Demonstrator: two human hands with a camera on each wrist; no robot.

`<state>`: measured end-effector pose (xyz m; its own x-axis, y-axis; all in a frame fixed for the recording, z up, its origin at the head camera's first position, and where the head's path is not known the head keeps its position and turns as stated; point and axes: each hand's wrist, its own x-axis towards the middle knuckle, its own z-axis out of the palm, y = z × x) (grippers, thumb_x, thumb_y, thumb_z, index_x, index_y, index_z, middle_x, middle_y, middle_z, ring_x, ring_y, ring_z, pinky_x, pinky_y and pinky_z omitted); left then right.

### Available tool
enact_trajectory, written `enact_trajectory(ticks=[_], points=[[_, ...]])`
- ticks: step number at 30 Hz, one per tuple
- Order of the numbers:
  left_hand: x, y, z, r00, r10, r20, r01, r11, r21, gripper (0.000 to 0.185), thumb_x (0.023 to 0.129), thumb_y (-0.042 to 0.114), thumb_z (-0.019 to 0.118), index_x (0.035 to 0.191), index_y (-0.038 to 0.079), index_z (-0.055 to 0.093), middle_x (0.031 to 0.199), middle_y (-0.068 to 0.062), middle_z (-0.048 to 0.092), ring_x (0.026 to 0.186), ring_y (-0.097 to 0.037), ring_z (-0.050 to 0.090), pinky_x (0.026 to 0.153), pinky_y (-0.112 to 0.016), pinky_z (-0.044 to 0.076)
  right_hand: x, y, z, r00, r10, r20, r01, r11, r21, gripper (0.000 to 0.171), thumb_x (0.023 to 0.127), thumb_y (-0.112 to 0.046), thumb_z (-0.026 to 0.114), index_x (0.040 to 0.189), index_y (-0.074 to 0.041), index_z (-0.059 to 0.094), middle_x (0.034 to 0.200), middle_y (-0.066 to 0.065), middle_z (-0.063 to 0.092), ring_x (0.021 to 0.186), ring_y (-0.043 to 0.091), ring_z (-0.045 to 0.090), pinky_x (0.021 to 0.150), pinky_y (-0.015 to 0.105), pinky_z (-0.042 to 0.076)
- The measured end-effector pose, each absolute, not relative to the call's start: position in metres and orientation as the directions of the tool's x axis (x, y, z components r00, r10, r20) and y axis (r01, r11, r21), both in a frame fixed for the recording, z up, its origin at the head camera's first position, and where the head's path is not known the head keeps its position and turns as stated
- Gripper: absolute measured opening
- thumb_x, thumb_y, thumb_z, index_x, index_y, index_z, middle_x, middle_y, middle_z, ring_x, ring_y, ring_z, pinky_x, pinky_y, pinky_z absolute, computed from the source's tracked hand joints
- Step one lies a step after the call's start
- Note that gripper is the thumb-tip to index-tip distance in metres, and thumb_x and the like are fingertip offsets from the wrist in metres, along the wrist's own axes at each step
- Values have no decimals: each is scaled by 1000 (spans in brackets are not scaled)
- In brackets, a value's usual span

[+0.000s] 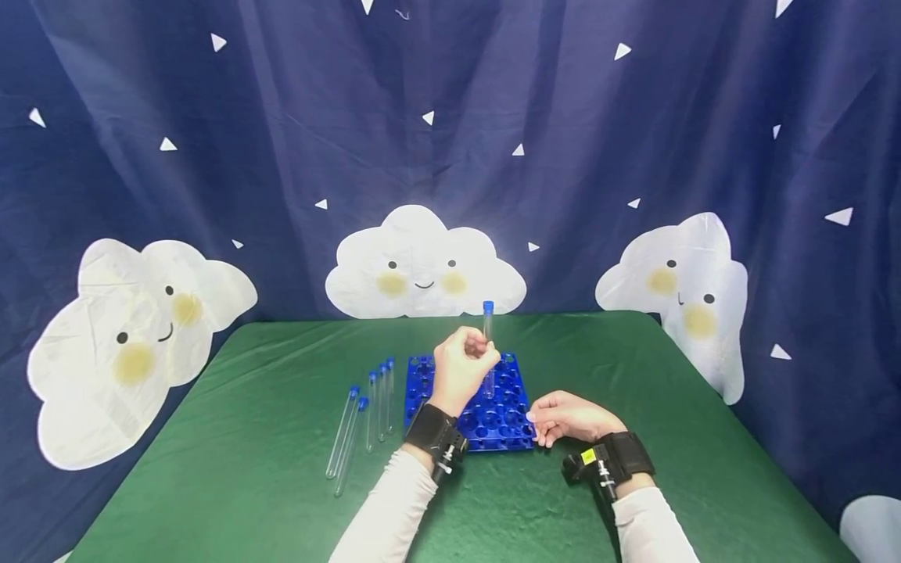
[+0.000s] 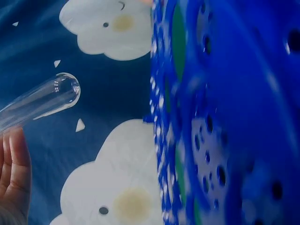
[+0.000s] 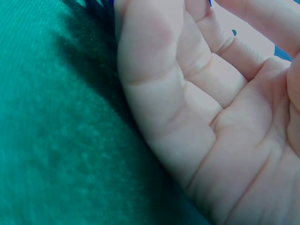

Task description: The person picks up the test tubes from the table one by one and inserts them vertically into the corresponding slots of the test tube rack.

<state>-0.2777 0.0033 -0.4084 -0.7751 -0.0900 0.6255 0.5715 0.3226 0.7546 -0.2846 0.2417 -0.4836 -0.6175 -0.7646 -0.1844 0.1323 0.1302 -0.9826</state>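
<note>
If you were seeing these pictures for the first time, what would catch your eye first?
Probably the left hand holding a blue-capped tube upright over the blue rack at the middle of the green table. The right hand rests at the rack's right edge. Five spare tubes lie left of the rack, and smiling clouds fill the dark curtain behind.

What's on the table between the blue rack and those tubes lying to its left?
Nothing: in the head view only bare green cloth shows between the rack and the nearest lying tube.
</note>
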Motion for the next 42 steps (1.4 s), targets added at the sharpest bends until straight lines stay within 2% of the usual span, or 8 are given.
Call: enact_trajectory(ticks=[7, 12, 30, 42], points=[[-282, 26, -414, -729, -51, 682, 630, 338, 699, 13, 75, 10, 72, 81, 8, 60, 73, -4, 68, 61, -8, 62, 59, -16, 53, -284, 241, -482, -619, -763, -189, 131, 137, -982, 22, 100, -8, 48, 86, -10, 64, 75, -2, 71, 66, 7, 67, 63, 24, 57], [-282, 34, -417, -722, -33, 691, 641, 342, 687, 13, 76, 10, 72, 81, 7, 60, 74, -6, 68, 62, -11, 64, 60, -16, 54, -284, 239, -484, -616, -766, -184, 135, 128, -983, 22, 100, -7, 46, 86, -10, 63, 75, -2, 71, 67, 8, 68, 62, 24, 57], [-282, 42, -423, -777, 27, 628, 585, 397, 707, 15, 75, 10, 72, 82, 9, 58, 79, -4, 66, 69, -12, 65, 66, -15, 54, -284, 241, -482, -601, -781, -170, 144, 103, -984, 25, 101, -4, 43, 87, -9, 63, 76, -3, 72, 67, 6, 67, 64, 23, 57], [-282, 42, -428, -834, 102, 543, 519, 482, 706, 16, 74, 18, 73, 82, 14, 58, 77, 3, 67, 69, -6, 63, 68, -18, 52, -283, 242, -480, -601, -782, -167, 143, 101, -985, 24, 101, -4, 43, 88, -9, 63, 77, -2, 72, 67, 7, 68, 64, 23, 57]])
